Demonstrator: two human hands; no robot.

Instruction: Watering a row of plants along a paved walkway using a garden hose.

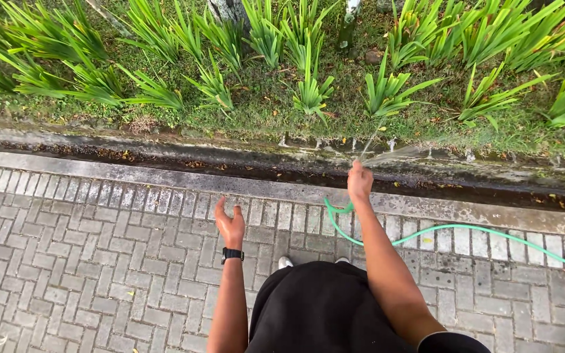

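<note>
A person stands on grey paving bricks [86,261] at a garden's edge. The left hand [230,224], a black watch [232,254] on its wrist, hangs released, palm down, touching nothing. To its right, the right hand [359,181] is clenched around the end of a green hose [465,230], which trails back and rightward from that grip. Spray fans just beyond it, over the wet gutter [243,163] toward spiky green plants [387,91]. Watering well likely means a low, steady aim at the plants' bases.

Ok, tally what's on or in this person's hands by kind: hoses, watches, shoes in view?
Green hose, end held in the right hand: 1
Black wristwatch on the left hand side: 1
White shoes: 2, tips only
Total: 4
</note>
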